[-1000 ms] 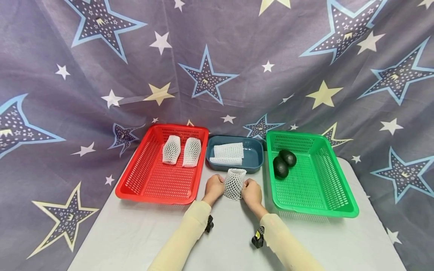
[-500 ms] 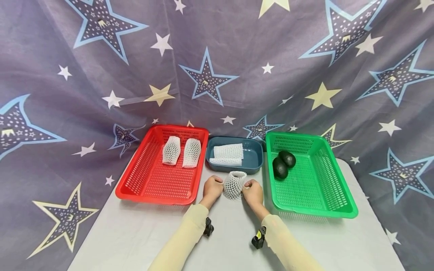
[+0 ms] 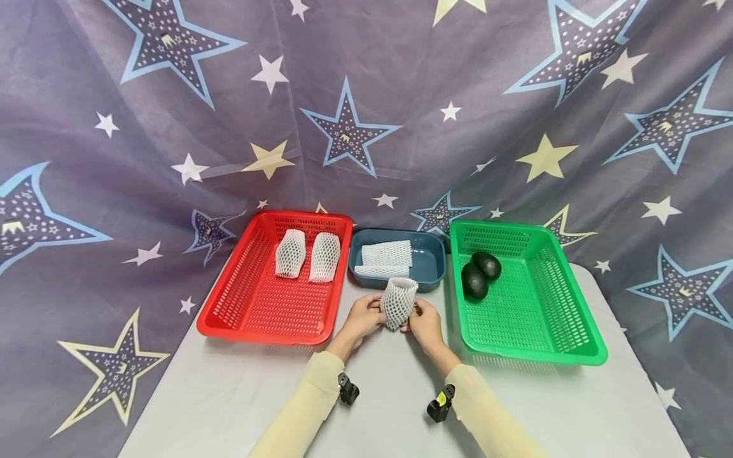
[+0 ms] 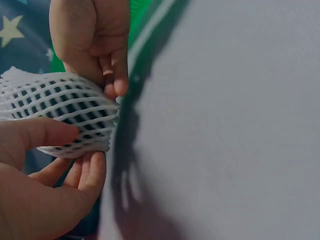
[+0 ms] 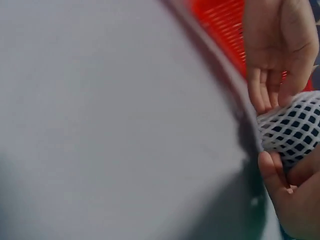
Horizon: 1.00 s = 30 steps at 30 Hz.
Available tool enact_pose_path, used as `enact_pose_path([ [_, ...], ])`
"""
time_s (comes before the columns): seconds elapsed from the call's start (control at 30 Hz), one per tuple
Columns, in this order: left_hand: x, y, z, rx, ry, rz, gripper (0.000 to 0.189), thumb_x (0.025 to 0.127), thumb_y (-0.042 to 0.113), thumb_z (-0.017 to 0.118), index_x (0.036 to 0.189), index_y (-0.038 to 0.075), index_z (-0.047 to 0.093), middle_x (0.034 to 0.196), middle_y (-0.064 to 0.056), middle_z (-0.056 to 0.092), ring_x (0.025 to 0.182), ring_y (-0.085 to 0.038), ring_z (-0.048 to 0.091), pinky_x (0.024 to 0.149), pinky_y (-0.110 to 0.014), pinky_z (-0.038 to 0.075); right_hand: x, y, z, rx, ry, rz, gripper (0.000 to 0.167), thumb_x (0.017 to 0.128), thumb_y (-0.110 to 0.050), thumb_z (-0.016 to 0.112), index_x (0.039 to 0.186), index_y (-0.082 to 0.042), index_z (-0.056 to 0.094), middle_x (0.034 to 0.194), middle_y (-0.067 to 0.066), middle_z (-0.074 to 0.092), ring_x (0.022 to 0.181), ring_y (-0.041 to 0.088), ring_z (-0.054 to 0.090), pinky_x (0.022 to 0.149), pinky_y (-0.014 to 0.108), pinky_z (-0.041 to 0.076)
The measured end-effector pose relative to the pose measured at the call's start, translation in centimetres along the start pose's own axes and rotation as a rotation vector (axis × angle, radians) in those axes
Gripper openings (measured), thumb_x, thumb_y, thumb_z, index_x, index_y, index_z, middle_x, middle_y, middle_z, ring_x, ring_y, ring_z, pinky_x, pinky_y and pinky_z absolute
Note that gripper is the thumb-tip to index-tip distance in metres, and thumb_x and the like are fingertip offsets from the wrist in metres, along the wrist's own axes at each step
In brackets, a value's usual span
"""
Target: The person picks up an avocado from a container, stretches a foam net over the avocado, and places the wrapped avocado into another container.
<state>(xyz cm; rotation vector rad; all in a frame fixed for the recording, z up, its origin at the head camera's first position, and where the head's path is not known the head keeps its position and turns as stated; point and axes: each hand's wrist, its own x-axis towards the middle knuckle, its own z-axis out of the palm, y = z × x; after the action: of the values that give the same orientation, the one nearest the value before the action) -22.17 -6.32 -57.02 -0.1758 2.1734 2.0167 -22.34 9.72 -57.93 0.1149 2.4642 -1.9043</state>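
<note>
Starry curtain [image 3: 372, 51]: ahead of left hand [image 3: 363, 316] and right hand [image 3: 427, 323].
Foam net sleeve [image 3: 397, 306]: between them, pinched by both, fingers curled.
Sleeving: apparently midway; next calls for even, gentle tugging.

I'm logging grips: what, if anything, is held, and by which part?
A white, tubular foam-mesh sleeve, held by opposite sides near its lower end, in the left hand and right hand.

The foam net [image 3: 398, 303] is white diamond mesh. Solid colours mark the red basket [image 3: 275, 312], green basket [image 3: 529, 312], dark blue tray [image 3: 426, 267] and near-black avocados [image 3: 474, 282]. White, yellow and blue-edged stars [image 3: 348, 131] pattern the grey-purple curtain [image 3: 372, 51]
</note>
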Motion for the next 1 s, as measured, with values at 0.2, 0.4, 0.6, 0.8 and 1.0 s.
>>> enact_pose_path([
  [0.2, -0.3, 2.7, 0.1, -0.113, 0.053, 0.026, 0.053, 0.084, 0.001, 0.063, 0.137, 0.005, 0.057, 0.118, -0.016, 0.07, 0.089, -0.008, 0.063, 0.082, -0.033, 0.053, -0.1, -3.4, -1.3, 0.234, -0.038, 0.039, 0.032, 0.095, 0.008, 0.045, 0.122, 0.015, 0.06, 0.082, 0.011, 0.066, 0.064, 0.014, 0.067, 0.065, 0.035, 0.063],
  [0.4, -0.7, 4.9, 0.1, -0.177, -0.006, 0.096, 0.056, 0.092, 0.014, 0.069, 0.143, 0.003, 0.051, 0.13, -0.017, 0.065, 0.107, -0.012, 0.064, 0.096, -0.032, 0.055, -0.6, -6.0, -2.8, 0.38, -0.054, 0.036, 0.026, 0.094, 0.007, 0.053, 0.119, 0.013, 0.062, 0.079, 0.005, 0.072, 0.064, 0.012, 0.069, 0.063, 0.027, 0.062],
  [0.6, -1.1, 5.9, -0.3, -0.179, -0.068, 0.161, 0.063, 0.084, 0.012, 0.083, 0.14, 0.004, 0.055, 0.133, -0.016, 0.063, 0.121, -0.021, 0.062, 0.1, -0.03, 0.053, -1.3, -7.3, -3.4, 0.415, -0.116, -0.006, 0.022, 0.094, 0.004, 0.063, 0.115, 0.012, 0.062, 0.079, 0.002, 0.072, 0.064, 0.013, 0.069, 0.064, 0.03, 0.062],
  [0.8, -1.4, 6.4, -1.0, -0.19, -0.09, 0.152, 0.053, 0.09, 0.014, 0.077, 0.138, -0.001, 0.058, 0.132, -0.019, 0.066, 0.112, -0.016, 0.065, 0.095, -0.026, 0.054, -1.4, -8.1, -4.4, 0.386, -0.138, -0.096, 0.023, 0.097, -0.002, 0.067, 0.111, 0.015, 0.065, 0.08, 0.008, 0.071, 0.064, 0.013, 0.068, 0.064, 0.029, 0.062],
  [1.0, -1.4, 6.5, -1.4, -0.275, -0.184, 0.145, 0.046, 0.097, 0.013, 0.07, 0.136, -0.008, 0.056, 0.123, -0.019, 0.07, 0.1, -0.01, 0.069, 0.089, -0.027, 0.058, -1.0, -8.5, -5.1, 0.368, -0.131, -0.141, 0.03, 0.095, -0.002, 0.069, 0.118, 0.015, 0.06, 0.083, 0.0, 0.068, 0.069, 0.011, 0.066, 0.066, 0.027, 0.06],
])
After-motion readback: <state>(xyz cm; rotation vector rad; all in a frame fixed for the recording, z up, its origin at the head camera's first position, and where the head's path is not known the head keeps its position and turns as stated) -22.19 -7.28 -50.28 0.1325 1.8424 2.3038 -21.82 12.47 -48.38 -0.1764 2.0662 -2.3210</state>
